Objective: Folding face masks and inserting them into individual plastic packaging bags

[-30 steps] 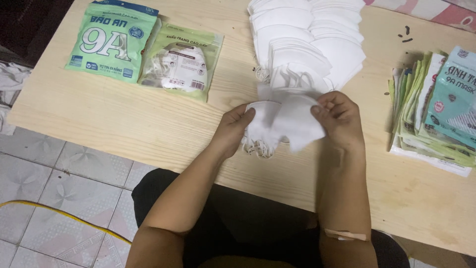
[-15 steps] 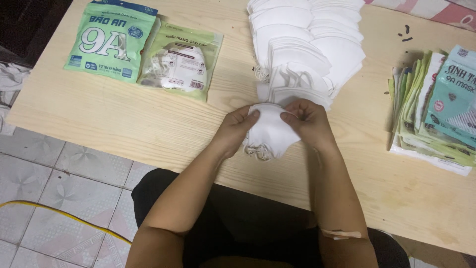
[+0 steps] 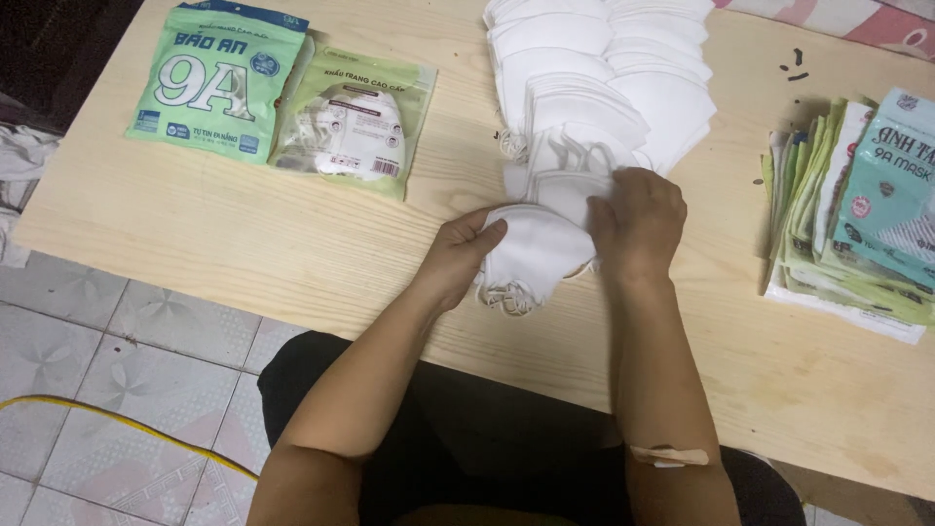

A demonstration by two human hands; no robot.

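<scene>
A folded white face mask lies on the wooden table near its front edge, its elastic loops bunched underneath. My left hand grips its left side. My right hand presses on its right side, fingers curled over the fold. Just behind them lies a large heap of white masks, fanned out toward the back of the table.
Two green packets sit at the back left: a flat printed one and a clear-fronted one holding masks. A stack of green empty packets lies at the right. Tiled floor shows at the left below the table edge.
My right hand moved left and inward, folding the mask in half over itself; the mask is now narrower. My left hand stayed on its left edge.
</scene>
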